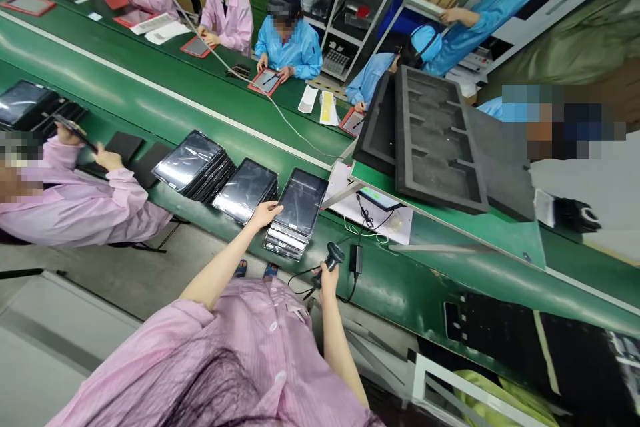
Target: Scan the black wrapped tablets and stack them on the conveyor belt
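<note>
Bent around the left edge of a dark tablet (301,201), my left hand (265,214) grips it at the top of a stack of tablets (286,244). That tablet sits askew, so the lower ones show at the near end. My right hand (329,279) is closed around the handle of a black barcode scanner (332,256), right of this stack and near the bench edge. Two more tablet stacks stand to the left: a nearer one (246,188) and a taller one (193,163).
Black foam trays (437,140) rest on a raised green shelf (510,233) at right. Below it lie a lit screen (377,198) and a power adapter (355,259) with cables. A co-worker in pink (85,193) holds a device at left. Others sit across the green conveyor (165,97).
</note>
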### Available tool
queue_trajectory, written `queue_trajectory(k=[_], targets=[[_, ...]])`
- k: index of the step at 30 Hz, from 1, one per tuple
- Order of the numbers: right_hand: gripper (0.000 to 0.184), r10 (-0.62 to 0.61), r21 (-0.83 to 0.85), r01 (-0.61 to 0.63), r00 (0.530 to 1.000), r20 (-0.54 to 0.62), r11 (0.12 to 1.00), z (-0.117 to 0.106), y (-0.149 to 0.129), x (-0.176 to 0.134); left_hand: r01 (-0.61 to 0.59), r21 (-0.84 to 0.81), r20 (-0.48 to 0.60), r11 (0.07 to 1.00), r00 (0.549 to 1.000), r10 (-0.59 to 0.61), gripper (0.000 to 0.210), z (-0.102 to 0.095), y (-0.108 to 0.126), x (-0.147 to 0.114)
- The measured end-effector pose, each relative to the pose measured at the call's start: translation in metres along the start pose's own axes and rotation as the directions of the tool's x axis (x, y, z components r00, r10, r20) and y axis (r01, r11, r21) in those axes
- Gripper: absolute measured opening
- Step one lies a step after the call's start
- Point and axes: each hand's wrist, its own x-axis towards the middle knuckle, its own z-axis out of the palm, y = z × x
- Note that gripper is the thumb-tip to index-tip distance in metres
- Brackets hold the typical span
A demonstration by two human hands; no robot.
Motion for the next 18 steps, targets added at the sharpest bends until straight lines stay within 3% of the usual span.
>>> queue_trajectory(k=[2, 4, 8, 13, 18], targets=[[0.057, -0.01, 0.036, 0.01, 1.0, -0.001, 0.999, -0.006, -0.018, -0.023, 0.001, -0.002, 0.003, 1.0, 1.0, -0.001, 0.052, 0.0, -0.001, 0.0], [0.058, -0.021, 0.071, 0.015, 0.996, 0.092, 0.997, -0.002, -0.037, -0.051, 0.002, 0.01, 0.015, 1.0, 1.0, -0.002, 0.052, -0.001, -0.001, 0.002], [0.053, -0.055, 0.016, 0.053, 0.951, 0.304, 0.998, 0.044, -0.064, -0.107, -0.007, 0.059, 0.072, 0.998, 0.997, 0.003, 0.057, -0.006, 0.002, 0.009], [0.047, -0.043, -0.034, 0.054, 0.965, 0.258, 0.998, 0.115, -0.077, -0.14, -0.043, 0.126, 0.149, 0.991, 0.989, 0.024, 0.058, -0.01, 0.008, 0.019], [0.044, -0.05, 0.032, 0.044, 0.969, 0.241, 0.999, 0.136, -0.084, -0.157, -0.084, 0.173, 0.19, 0.981, 0.98, 0.051, 0.044, -0.013, 0.013, 0.02]])
